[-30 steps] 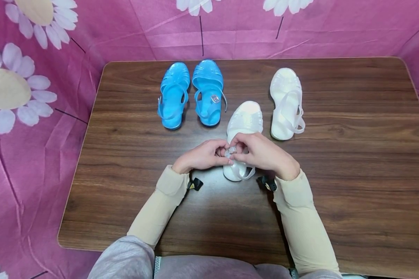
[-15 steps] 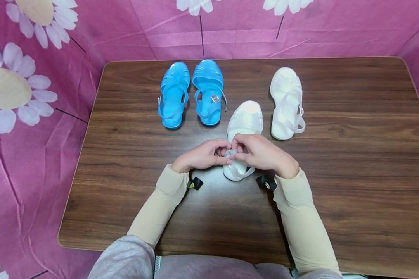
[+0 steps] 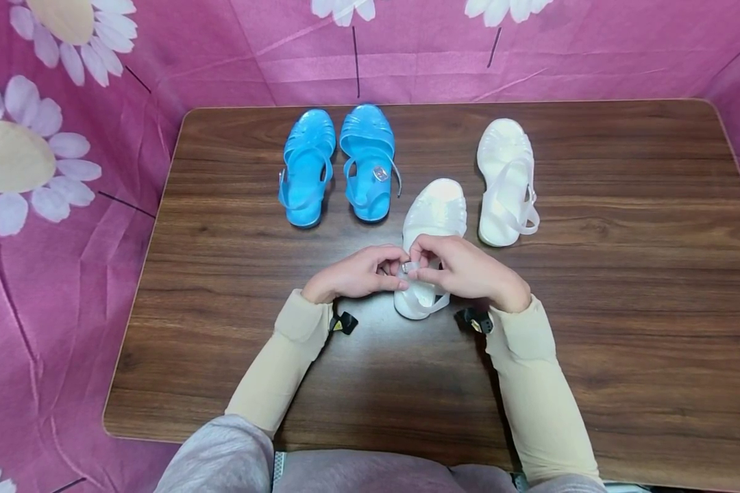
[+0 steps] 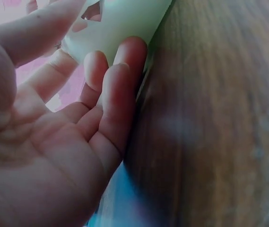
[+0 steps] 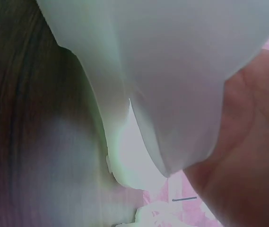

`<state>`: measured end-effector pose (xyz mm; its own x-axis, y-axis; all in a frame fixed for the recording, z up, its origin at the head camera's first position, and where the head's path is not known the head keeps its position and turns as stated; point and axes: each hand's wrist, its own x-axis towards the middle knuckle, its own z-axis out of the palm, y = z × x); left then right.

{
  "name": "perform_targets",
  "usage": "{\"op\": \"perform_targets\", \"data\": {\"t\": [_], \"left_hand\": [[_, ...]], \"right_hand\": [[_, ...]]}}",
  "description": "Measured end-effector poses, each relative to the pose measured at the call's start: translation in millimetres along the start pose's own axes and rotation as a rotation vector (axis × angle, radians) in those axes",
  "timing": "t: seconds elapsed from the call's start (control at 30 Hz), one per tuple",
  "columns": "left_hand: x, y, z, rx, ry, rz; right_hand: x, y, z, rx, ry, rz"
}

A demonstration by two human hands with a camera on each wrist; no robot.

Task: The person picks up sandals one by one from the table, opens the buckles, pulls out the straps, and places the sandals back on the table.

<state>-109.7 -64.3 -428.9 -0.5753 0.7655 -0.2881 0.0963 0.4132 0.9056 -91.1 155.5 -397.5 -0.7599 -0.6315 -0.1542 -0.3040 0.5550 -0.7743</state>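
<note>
A white jelly sandal (image 3: 434, 211) lies on the table in front of the person, toe pointing away. My left hand (image 3: 356, 274) holds its left side at the small metal buckle (image 3: 406, 267); in the left wrist view, curled fingers (image 4: 120, 99) rest against the sandal's pale side (image 4: 125, 33). From the other side my right hand (image 3: 469, 268) reaches over the sandal, thumb and forefinger pinching the strap (image 3: 414, 267) by the buckle. The right wrist view has the sandal's translucent back (image 5: 172, 85) up close, partly covering the right palm (image 5: 247, 137).
The other white sandal (image 3: 498, 229) lies at the right, its ankle strap looped. Two blue sandals, left (image 3: 305, 198) and right (image 3: 370, 198), stand side by side toward the back. Around the wooden table (image 3: 623, 308) hangs a pink flowered cloth (image 3: 419, 61).
My right fingers have shifted slightly at the strap, and the buckle shows more plainly beside them. The held sandal has moved a touch to the right at its toe.
</note>
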Motion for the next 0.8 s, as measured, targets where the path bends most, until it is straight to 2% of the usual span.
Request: {"op": "perform_targets", "data": {"t": [0.33, 0.8], "left_hand": [[0.6, -0.7, 0.0, 0.004, -0.002, -0.002], [0.4, -2.0, -0.5, -0.030, -0.016, -0.016]], "right_hand": [[-0.8, 4.0, -2.2, 0.053, -0.005, -0.009], [-1.6, 6.5, -3.2, 0.069, 0.002, -0.038]]}}
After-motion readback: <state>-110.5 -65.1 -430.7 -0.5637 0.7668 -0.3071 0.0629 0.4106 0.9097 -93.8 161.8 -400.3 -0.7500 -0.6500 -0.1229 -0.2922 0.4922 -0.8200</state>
